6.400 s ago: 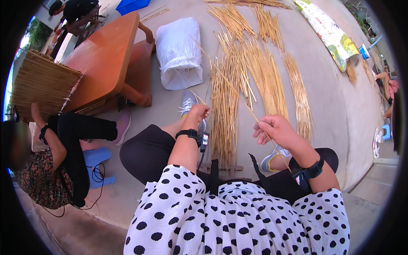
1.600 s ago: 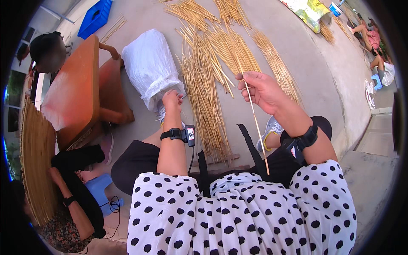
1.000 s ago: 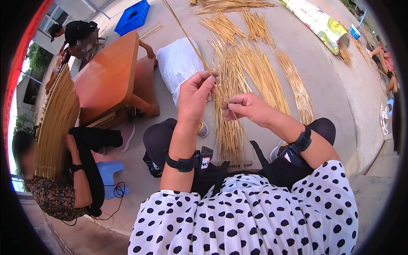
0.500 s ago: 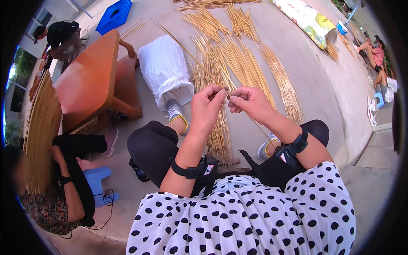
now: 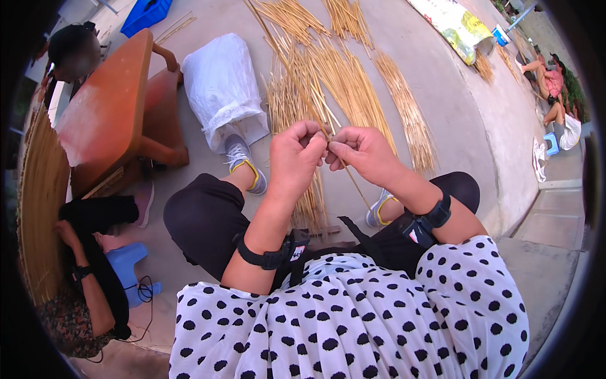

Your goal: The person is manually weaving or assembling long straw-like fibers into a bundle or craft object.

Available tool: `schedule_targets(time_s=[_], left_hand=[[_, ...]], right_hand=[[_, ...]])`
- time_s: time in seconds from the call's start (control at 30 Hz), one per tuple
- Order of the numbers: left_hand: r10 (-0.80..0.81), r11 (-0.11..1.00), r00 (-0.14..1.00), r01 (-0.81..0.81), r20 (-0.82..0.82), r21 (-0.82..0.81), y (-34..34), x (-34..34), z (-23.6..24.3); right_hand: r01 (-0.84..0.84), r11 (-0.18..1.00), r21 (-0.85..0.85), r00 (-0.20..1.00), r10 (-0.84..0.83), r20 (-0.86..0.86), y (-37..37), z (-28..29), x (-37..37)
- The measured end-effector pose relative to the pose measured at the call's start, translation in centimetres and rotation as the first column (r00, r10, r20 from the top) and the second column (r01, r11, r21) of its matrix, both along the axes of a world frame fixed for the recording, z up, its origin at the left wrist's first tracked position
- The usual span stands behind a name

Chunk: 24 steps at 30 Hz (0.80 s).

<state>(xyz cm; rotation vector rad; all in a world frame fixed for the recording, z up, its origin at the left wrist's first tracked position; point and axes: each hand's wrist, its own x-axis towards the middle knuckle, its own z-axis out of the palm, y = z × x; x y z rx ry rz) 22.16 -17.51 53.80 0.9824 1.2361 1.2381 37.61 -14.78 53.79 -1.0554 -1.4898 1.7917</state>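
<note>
A long thin straw-coloured stalk [image 5: 356, 187] runs diagonally between my hands, from the far side down toward my right shoe. My left hand [image 5: 295, 156] pinches it with thumb and curled fingers. Close beside it, almost touching, my right hand [image 5: 361, 155] grips the same stalk between thumb and forefinger. The exact spot where the fingers meet is partly hidden. Beyond my hands, on the floor, lie loose rows of similar stalks, a middle row [image 5: 356, 95] and a separate one [image 5: 404, 104] to the right.
A white woven sack [image 5: 221, 82] lies by my left shoe [image 5: 243, 165]. Left of it is an orange-brown table [image 5: 107, 107], with a blue stool [image 5: 126, 262] nearer. One person sits at far left beside a tall stalk bundle [image 5: 41, 208]; another leans behind the table. A printed sack [image 5: 451, 28] lies far right.
The surroundings have shifted left in the view. Behind the table, the other person's head now appears larger and closer. Both my hands stay together on the stalk, with slight finger movement.
</note>
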Motion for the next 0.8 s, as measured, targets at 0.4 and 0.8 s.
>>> schedule_targets(time_s=[0.4, 0.8], left_hand=[[-0.012, 1.000, 0.998, 0.012, 0.054, 0.014, -0.4, -0.2, -0.7], [0.021, 1.000, 0.995, -0.022, 0.094, 0.016, -0.2, -0.1, 0.0]], right_hand=[[-0.047, 0.998, -0.029, 0.999, 0.047, 0.019, -0.3, -0.1, 0.3], [-0.054, 0.997, 0.058, 0.998, 0.052, 0.048, 0.1, 0.4, 0.1]])
